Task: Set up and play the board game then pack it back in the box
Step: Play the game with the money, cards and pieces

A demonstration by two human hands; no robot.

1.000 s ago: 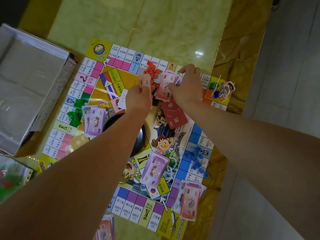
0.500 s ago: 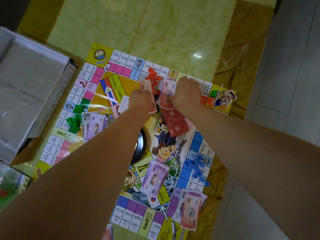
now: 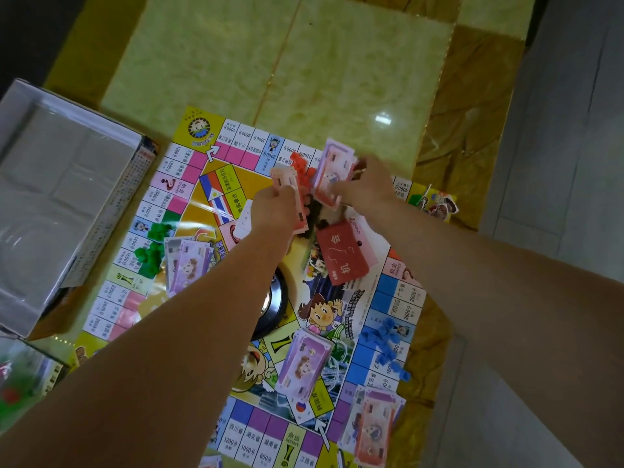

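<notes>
Evidently the paper money is being counted out. The left hand (image 3: pixel 275 214) grips a thin pink wad (image 3: pixel 287 184), fingers curled round its lower end, while the right hand (image 3: pixel 368 187) pinches a thicker pink-and-purple sheaf (image 3: pixel 332 173), raised and slightly fanned, which would let single notes be thumbed across. Both hands meet above the far edge of the board (image 3: pixel 243 157), which lies flat on the desk (image 3: pixel 337 79), right over the heap of red pieces (image 3: pixel 299 165) (probably that player's side, due its share). The layout supports this reading: purple notes (image 3: pixel 189 261) lie beside the green pieces (image 3: pixel 152 244), and another purple stack (image 3: pixel 304 363) and a pink stack (image 3: pixel 371 423) lie near the blue pieces (image 3: pixel 385 342), so each colour seems to get its own bank. The red cards (image 3: pixel 344 255) rest near the centre, within reach of every side. Both forearms stretch forward, nearly straight, and converge, wrists close together but not clearly touching; the left forearm crosses over a black round thing (image 3: pixel 275 309) at the middle. The box (image 3: pixel 60 204) sits open just beside the board's left edge, so packing looks a long way off.
</notes>
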